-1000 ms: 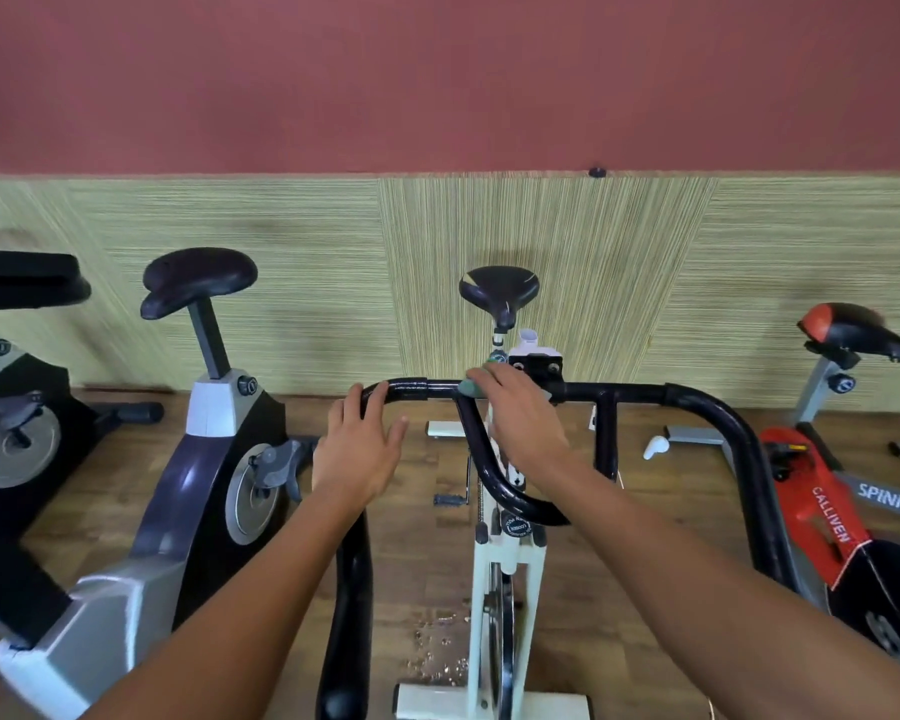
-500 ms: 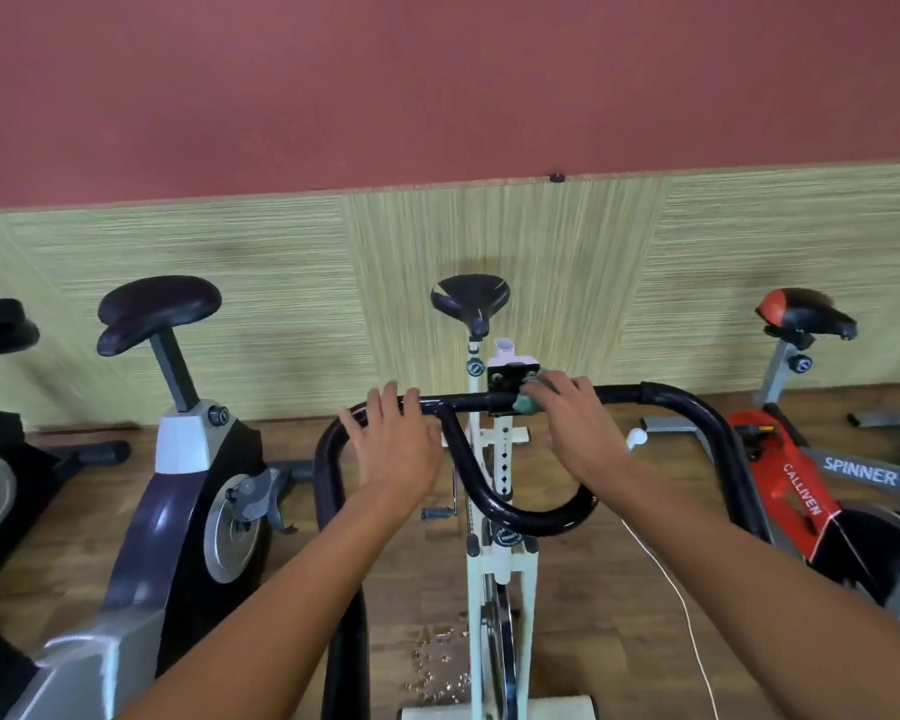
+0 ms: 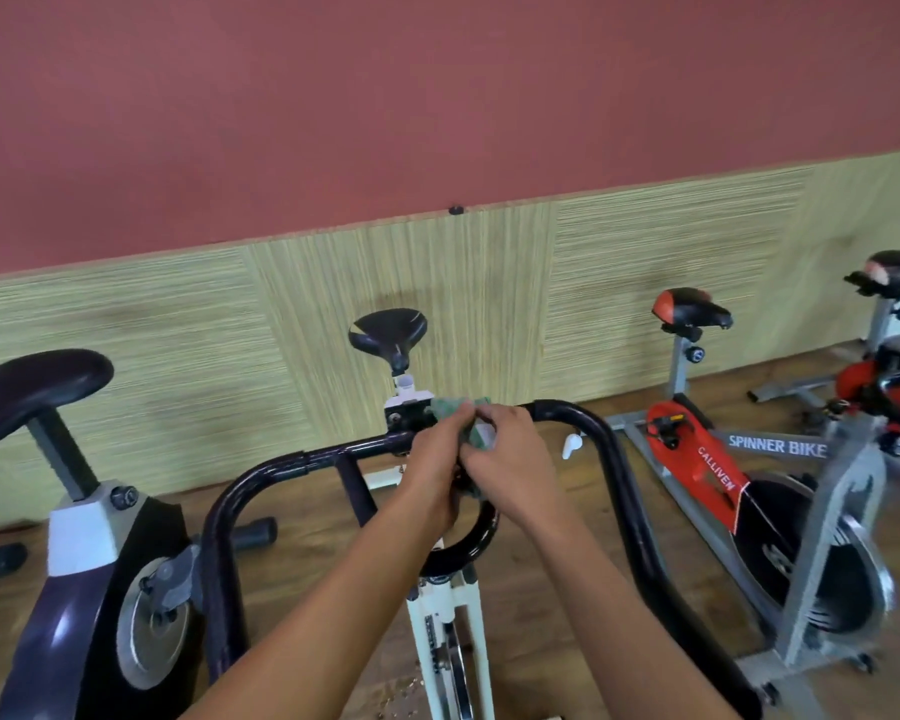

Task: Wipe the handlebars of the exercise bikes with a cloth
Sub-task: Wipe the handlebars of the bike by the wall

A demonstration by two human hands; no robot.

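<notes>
The black handlebars (image 3: 333, 452) of the white bike (image 3: 427, 621) span the foreground, looped at the centre and bent down at both ends. At the middle of the crossbar the left hand (image 3: 432, 470) and right hand (image 3: 510, 459) meet, both pinching a small, crumpled green cloth (image 3: 450, 407). The person seems to be regathering it between wipes. Next, one hand likely needs a firm wad to rub along a side bend.

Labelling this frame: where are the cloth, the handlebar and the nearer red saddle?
cloth (image 3: 449, 407): head view, upper green fold.
handlebar (image 3: 572, 414): head view, right bend of the black tube.
nearer red saddle (image 3: 689, 306): head view, seat top.
</notes>
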